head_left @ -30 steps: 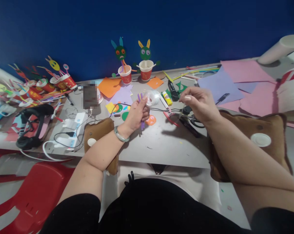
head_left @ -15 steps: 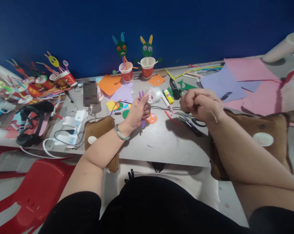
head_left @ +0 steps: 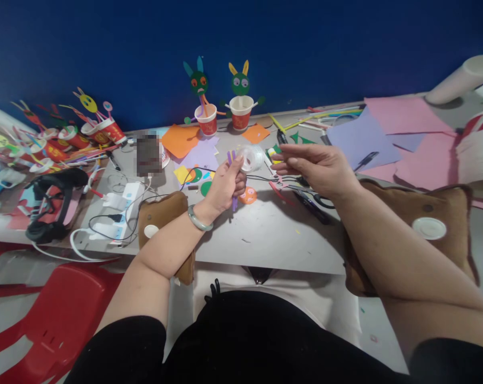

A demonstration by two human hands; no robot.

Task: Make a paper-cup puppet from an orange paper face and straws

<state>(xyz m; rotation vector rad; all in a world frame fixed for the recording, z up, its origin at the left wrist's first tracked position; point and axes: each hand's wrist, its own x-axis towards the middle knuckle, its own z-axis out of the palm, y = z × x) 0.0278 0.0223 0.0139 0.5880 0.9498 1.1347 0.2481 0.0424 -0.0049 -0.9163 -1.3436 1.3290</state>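
My left hand [head_left: 227,186] is closed around thin purple sticks [head_left: 235,203], whose ends show above and below the fingers. At its thumb is a clear, round plastic piece [head_left: 252,159] like a roll of tape; whether the hand also holds it I cannot tell. My right hand [head_left: 309,166] hovers over the table to the right, its fingers stretched out, with nothing visible in them. Below that hand lie scissors [head_left: 311,207], partly in shadow. A glue stick [head_left: 273,153] is partly hidden behind its fingertips. An orange paper face [head_left: 248,196] lies beside my left hand.
Two red paper cups [head_left: 206,120] with green paper figures stand at the back. Coloured paper sheets [head_left: 361,136] lie on the right. A power strip [head_left: 127,210] with cables and a black headset [head_left: 55,205] occupy the left. Brown cushions [head_left: 409,250] lie at the front edge.
My right hand has moved left, towards the clear round piece, and its curled fingers have straightened. My left hand keeps its hold on the purple sticks.
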